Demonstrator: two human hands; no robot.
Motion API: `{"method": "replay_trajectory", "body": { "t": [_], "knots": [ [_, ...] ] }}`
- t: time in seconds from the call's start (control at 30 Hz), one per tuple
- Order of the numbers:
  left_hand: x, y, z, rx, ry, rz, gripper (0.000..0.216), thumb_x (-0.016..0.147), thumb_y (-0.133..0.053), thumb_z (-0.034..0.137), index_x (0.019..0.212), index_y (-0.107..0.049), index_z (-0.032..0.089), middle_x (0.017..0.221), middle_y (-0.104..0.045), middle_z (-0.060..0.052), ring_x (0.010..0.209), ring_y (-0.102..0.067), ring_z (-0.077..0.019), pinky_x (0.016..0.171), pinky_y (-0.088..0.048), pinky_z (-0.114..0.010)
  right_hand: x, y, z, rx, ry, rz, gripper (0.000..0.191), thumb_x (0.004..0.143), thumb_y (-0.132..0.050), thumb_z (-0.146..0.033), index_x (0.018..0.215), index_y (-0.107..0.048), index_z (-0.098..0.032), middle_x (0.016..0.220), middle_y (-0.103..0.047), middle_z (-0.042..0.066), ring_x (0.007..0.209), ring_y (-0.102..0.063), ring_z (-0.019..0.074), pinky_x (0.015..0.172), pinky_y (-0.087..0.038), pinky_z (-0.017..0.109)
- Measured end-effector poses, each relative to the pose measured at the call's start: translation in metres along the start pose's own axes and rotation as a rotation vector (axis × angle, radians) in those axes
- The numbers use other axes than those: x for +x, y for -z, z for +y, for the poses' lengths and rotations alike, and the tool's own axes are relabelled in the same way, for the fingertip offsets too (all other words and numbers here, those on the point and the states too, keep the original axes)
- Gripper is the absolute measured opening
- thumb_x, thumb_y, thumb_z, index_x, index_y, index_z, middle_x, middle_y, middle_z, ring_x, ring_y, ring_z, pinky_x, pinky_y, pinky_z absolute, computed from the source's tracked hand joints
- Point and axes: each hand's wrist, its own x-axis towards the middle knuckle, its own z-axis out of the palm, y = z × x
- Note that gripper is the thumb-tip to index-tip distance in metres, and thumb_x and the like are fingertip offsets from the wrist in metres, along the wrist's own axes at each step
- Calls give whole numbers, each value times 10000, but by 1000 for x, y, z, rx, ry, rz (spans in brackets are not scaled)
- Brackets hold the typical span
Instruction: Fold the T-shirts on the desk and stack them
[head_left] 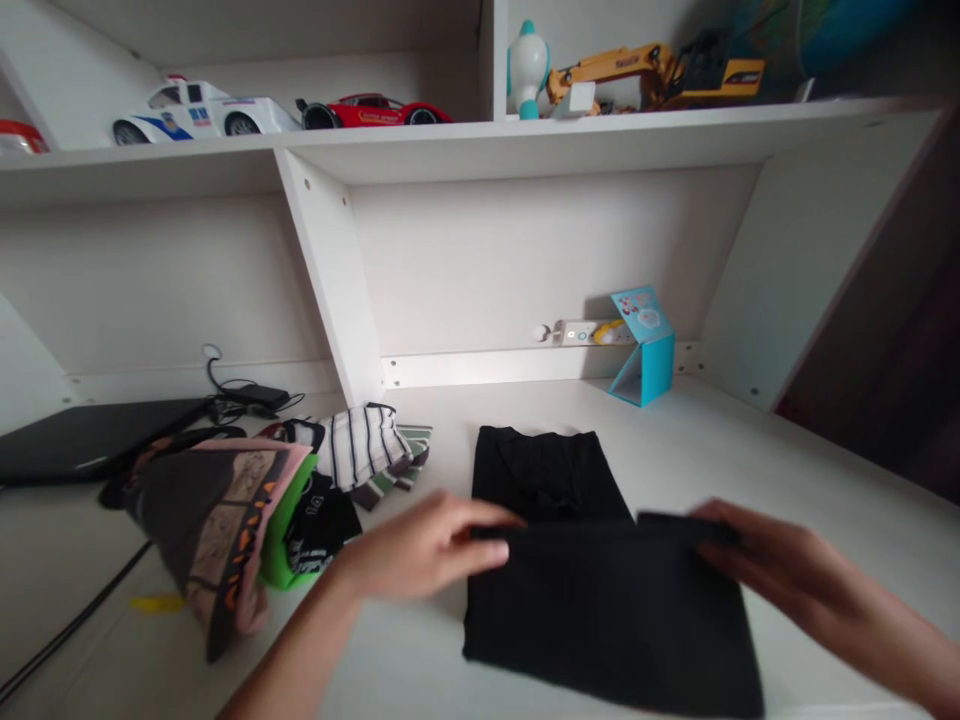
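Observation:
Black pants (600,610) lie partly on the white desk, doubled over, with the front part lifted along a straight fold. My left hand (431,545) pinches the left end of that fold between thumb and fingers. At the right end, my right hand (772,555) grips the same edge, slightly blurred by motion. Behind the fold, the far part of the pants rests flat on the desk, its top edge a little rumpled. Nearest my left forearm is a pile of clothes (232,500) with grey, pink, green and striped pieces.
A black laptop (97,435) and a power adapter (255,397) with cables are at the back left. A blue folded card stand (649,350) stands by a power strip (581,332) along the back wall. Overhead, a shelf (420,145) holds toy cars and a toy excavator (667,75).

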Motion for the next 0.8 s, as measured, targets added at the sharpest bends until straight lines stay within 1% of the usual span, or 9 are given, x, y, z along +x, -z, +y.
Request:
{"method": "replay_trajectory", "body": {
  "t": [0.03, 0.13, 0.23, 0.3, 0.43, 0.53, 0.63, 0.7, 0.8],
  "knots": [
    [26, 12, -13, -58, 19, 31, 303, 838, -509, 330, 1094, -602, 197, 946, -664, -33, 803, -599, -157, 666, -455, -227, 35, 3, -1, 64, -49, -80, 308, 779, -538, -431, 1008, -604, -235, 832, -655, 21, 770, -608, 196, 655, -516, 263],
    [103, 29, -73, -251, 190, 160, 199, 757, -564, 212, 922, -632, 124, 788, -648, -30, 693, -571, -134, 598, -422, -215, 126, -12, 14, 171, -199, -81, 291, 703, -584, -385, 904, -596, -175, 785, -624, 20, 694, -570, 142, 552, -465, 206],
    [150, 29, -129, -446, 440, 175, 125, 683, -581, 126, 803, -616, 118, 699, -615, -14, 637, -554, -114, 601, -422, -222, 174, -44, 44, 152, -283, -90, 268, 663, -598, -343, 835, -591, -137, 587, -552, -8, 489, -484, 95, 388, -349, 181],
    [160, 30, -151, -505, 475, 170, 104, 645, -618, 131, 747, -602, 116, 696, -608, -20, 646, -559, -116, 628, -433, -236, 186, -57, 63, 130, -301, -84, 243, 650, -607, -319, 801, -588, -129, 512, -494, -34, 429, -430, 75, 361, -296, 176],
    [163, 45, -163, -526, 267, 142, 242, 641, -678, 258, 827, -605, 123, 815, -624, -56, 750, -585, -141, 703, -452, -258, 195, -54, 84, 73, -289, -33, 254, 714, -555, -328, 886, -586, -144, 555, -520, -28, 478, -476, 92, 406, -324, 190],
    [175, 52, -169, -174, 285, 218, 233, 690, -634, 291, 861, -613, 135, 867, -628, -57, 837, -590, -175, 733, -459, -266, 203, -49, 95, -38, -300, 26, 211, 696, -601, -302, 851, -602, -160, 633, -568, -4, 613, -550, 135, 524, -399, 222],
    [193, 45, -181, 161, 386, 287, 264, 595, -701, 213, 839, -632, 142, 898, -634, -56, 921, -570, -226, 783, -444, -284, 207, -54, 106, -169, -339, 60, 190, 658, -680, -247, 800, -601, -151, 748, -594, 11, 771, -563, 156, 689, -432, 266],
    [202, 38, -188, 196, 408, 275, 342, 545, -727, 171, 874, -641, 137, 915, -640, -71, 926, -569, -244, 799, -436, -298, 206, -61, 110, -217, -376, 50, 167, 728, -654, -271, 806, -584, -141, 770, -588, 1, 752, -556, 129, 709, -442, 289],
    [206, 34, -187, 213, 413, 222, 295, 551, -711, 146, 841, -658, 132, 831, -660, -62, 846, -596, -234, 757, -448, -294, 202, -63, 106, -217, -395, 6, 180, 751, -640, -282, 685, -566, -131, 619, -542, -39, 586, -525, 94, 596, -440, 251]
  ]
}}
